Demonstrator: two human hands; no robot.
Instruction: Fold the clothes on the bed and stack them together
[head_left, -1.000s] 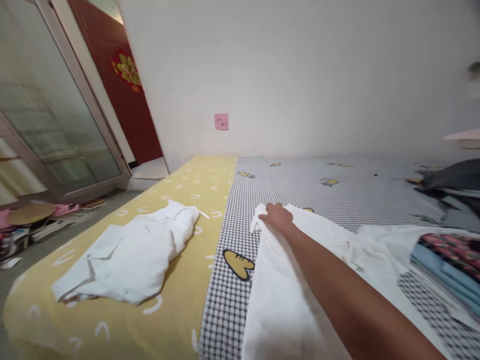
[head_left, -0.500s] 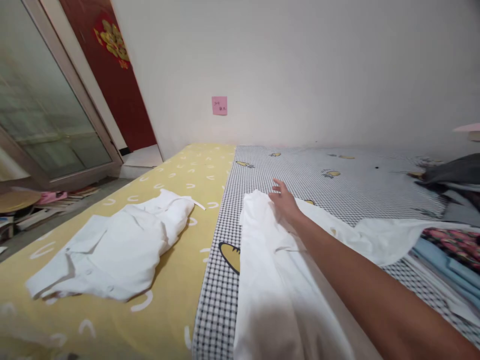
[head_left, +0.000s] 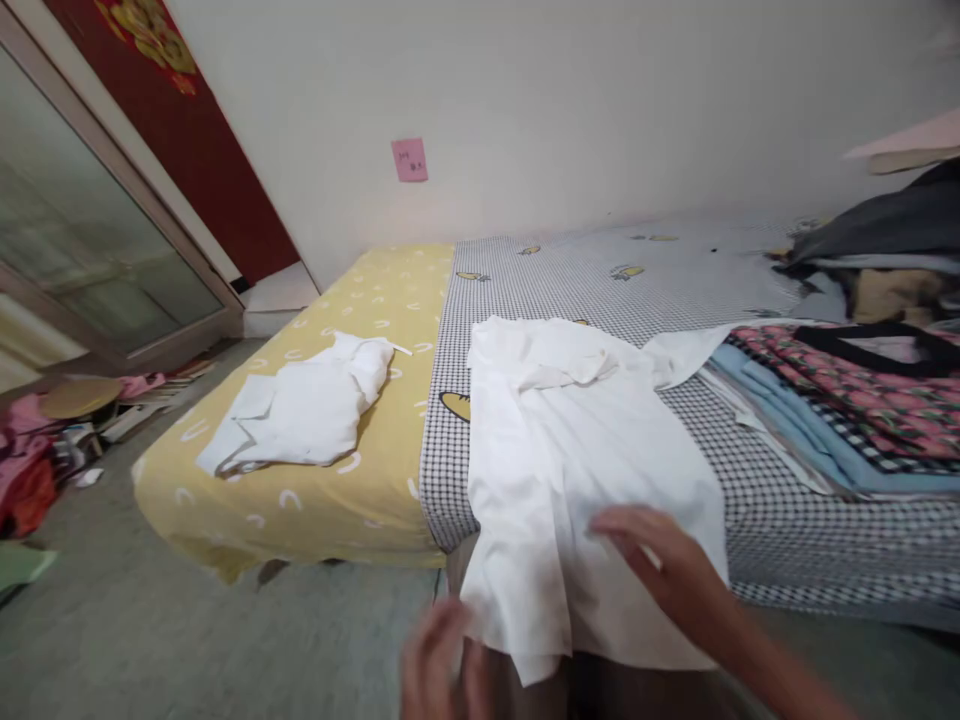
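Observation:
A white shirt [head_left: 630, 440] lies over the bed's front edge, one side folded inward and its lower end hanging down. My right hand [head_left: 667, 560] is over the lower part of this shirt, fingers stretched out with a gap at the thumb; whether it touches the cloth I cannot tell. Blurred by motion, my left hand [head_left: 444, 665] is beside the shirt's hanging lower left corner, its fingers apart and nothing visible in them. On the yellow sheet to the left lies a second white garment [head_left: 311, 405], bunched into a loose fold.
A stack of folded clothes [head_left: 847, 410] lies to the right, partly beside the shirt's sleeve. Dark clothes [head_left: 885, 225] are heaped behind it. The bed carries a yellow sheet [head_left: 405, 290] and a checked sheet [head_left: 517, 285]. Various items, including a straw-coloured hat [head_left: 81, 397], lie on the floor at left.
My right hand has drawn back from the shirt's far end to its lower part. My left hand has come into view. The camera has tilted down, showing the floor and bed's front edge.

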